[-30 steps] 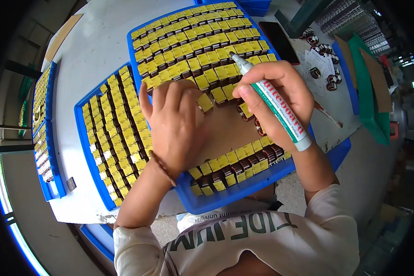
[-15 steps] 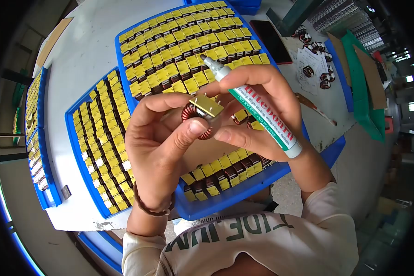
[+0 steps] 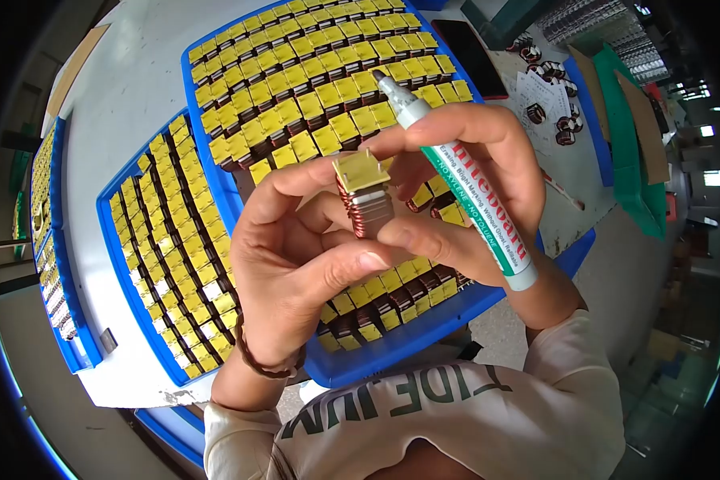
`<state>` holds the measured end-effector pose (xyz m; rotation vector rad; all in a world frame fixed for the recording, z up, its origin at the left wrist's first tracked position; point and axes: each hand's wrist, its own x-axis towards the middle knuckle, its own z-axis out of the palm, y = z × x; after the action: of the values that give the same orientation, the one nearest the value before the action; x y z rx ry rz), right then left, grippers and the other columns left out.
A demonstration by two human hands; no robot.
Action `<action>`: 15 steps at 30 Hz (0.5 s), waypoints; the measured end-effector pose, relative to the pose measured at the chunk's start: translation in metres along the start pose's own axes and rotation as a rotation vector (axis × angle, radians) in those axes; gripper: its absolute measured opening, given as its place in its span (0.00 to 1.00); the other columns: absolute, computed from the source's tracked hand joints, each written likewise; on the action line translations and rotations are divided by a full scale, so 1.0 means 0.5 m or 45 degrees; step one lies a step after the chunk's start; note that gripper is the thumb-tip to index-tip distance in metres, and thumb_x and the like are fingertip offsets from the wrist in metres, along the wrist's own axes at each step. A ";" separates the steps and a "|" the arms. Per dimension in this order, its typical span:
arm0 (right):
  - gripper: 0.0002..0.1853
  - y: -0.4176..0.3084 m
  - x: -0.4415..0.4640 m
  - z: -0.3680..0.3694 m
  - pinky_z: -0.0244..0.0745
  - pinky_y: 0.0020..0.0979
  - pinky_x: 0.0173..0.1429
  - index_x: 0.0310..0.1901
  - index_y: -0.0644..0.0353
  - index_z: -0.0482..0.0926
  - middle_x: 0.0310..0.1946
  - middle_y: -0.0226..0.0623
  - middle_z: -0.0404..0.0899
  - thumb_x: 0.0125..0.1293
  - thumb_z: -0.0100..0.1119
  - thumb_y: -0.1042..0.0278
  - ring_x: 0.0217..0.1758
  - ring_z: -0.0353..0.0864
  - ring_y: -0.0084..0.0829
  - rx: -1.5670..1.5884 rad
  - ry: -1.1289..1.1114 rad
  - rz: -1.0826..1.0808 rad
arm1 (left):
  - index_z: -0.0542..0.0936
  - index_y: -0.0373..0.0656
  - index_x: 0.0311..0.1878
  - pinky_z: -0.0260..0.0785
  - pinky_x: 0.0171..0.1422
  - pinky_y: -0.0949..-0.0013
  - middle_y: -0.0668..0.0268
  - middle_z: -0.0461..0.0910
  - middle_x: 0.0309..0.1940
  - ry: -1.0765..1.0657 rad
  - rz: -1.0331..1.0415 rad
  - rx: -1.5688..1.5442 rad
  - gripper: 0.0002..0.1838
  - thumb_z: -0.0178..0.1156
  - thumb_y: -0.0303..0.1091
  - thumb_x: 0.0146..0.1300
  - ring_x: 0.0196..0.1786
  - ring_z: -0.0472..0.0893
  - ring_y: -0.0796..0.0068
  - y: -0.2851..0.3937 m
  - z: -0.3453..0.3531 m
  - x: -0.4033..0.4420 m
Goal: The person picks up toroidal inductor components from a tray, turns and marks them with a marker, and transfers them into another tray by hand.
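A copper-wound coil with a yellow pin board on top is held up in front of me, its winding turned side-on. My left hand has its index finger at the board's edge and its thumb low by the winding. My right hand closes around a whiteboard marker, uncapped, with its dark tip pointing up and left. The right thumb and index finger also meet the coil from the right. Below both hands lies a blue tray filled with rows of similar coils.
A second blue tray of coils sits to the left, with more trays at the table's far-left edge. A dark phone, paper and loose coils lie at the right. Beside them stands a green bin.
The coil has been turned between my fingers, from its ring opening showing to its wound side showing. My right hand and the marker have shifted slightly right.
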<state>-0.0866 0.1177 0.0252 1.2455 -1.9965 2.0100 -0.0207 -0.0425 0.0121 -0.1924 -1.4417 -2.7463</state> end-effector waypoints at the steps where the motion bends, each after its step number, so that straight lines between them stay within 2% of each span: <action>1: 0.31 0.000 0.000 0.000 0.76 0.23 0.37 0.50 0.60 0.65 0.44 0.49 0.77 0.45 0.72 0.76 0.36 0.79 0.27 0.014 0.014 0.010 | 0.70 0.36 0.54 0.75 0.41 0.75 0.54 0.76 0.46 0.028 0.000 0.057 0.28 0.69 0.34 0.52 0.39 0.80 0.72 -0.001 0.005 0.000; 7: 0.30 0.006 0.003 0.006 0.77 0.25 0.39 0.50 0.60 0.64 0.45 0.50 0.77 0.46 0.70 0.78 0.36 0.79 0.28 0.014 -0.012 -0.027 | 0.69 0.35 0.55 0.76 0.39 0.76 0.53 0.76 0.46 0.138 0.135 0.028 0.31 0.70 0.33 0.49 0.38 0.80 0.70 -0.015 0.014 0.005; 12: 0.30 0.005 0.009 0.010 0.77 0.26 0.40 0.50 0.60 0.63 0.46 0.51 0.77 0.47 0.69 0.80 0.36 0.79 0.30 0.106 -0.012 -0.029 | 0.68 0.34 0.56 0.77 0.40 0.74 0.52 0.76 0.47 0.138 0.223 0.023 0.28 0.66 0.32 0.54 0.37 0.81 0.67 -0.022 0.006 0.005; 15: 0.29 0.002 0.006 0.010 0.77 0.27 0.41 0.50 0.60 0.63 0.45 0.51 0.77 0.48 0.67 0.81 0.37 0.79 0.31 0.108 0.031 -0.005 | 0.67 0.33 0.57 0.76 0.45 0.71 0.51 0.75 0.46 -0.002 0.116 -0.130 0.25 0.60 0.31 0.59 0.39 0.81 0.66 -0.017 -0.013 0.000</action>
<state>-0.0867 0.1118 0.0255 1.2328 -1.9152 2.1180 -0.0220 -0.0430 0.0016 -0.2561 -1.2607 -2.7479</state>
